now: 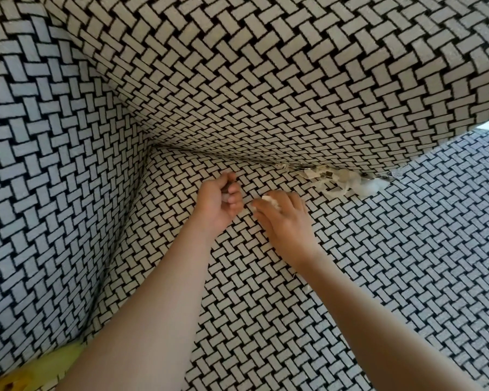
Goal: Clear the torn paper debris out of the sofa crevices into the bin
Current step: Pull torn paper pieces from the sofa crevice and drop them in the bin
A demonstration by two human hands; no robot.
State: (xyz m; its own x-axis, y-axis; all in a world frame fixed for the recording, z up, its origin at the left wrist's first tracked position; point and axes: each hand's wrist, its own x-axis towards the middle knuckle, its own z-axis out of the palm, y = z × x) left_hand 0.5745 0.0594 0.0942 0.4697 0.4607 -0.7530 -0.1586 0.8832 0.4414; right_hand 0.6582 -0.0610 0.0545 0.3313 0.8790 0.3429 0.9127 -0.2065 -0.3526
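Note:
Torn paper scraps [342, 179] lie bunched in the crevice between the sofa seat [294, 292] and the backrest [251, 80], to the right of both hands. My left hand [219, 203] is curled over the seat, with small pale bits showing between its fingers. Just beside it, my right hand [285, 218] pinches a white paper scrap [270, 200] at its fingertips. The bin is not in view.
The sofa is covered in a black-and-white basket-weave fabric. Its armrest [54, 179] rises at the left and meets the backrest in a corner. A yellow-green object [40, 371] shows at the bottom left edge.

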